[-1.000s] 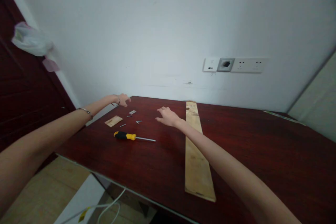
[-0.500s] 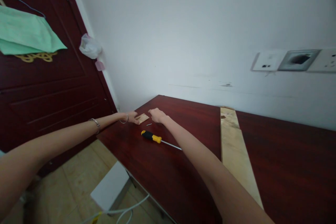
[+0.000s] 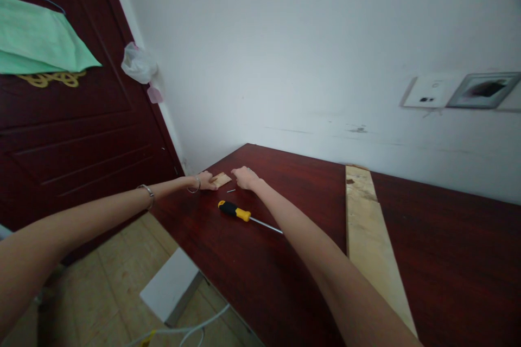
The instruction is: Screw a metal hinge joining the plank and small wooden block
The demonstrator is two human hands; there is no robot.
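Both arms reach far out over a dark red table. My left hand rests on the left end of a small light wood piece near the table's far left corner. Just to the right of that piece, my right hand lies knuckles up with the fingers curled down on the table; what is under them is hidden. A small screw lies between the hands. Nearer to me lies a screwdriver with a black and yellow handle.
A long pale wooden plank lies on the table to the right. Wall sockets sit on the white wall behind. At left is a dark door with a green cloth and a hanging plastic bag. A white box and cables are on the floor.
The camera turned left. Both hands moved to the small wood piece; my left hand came onto its end and my right hand settled over the spot where small metal parts lay.
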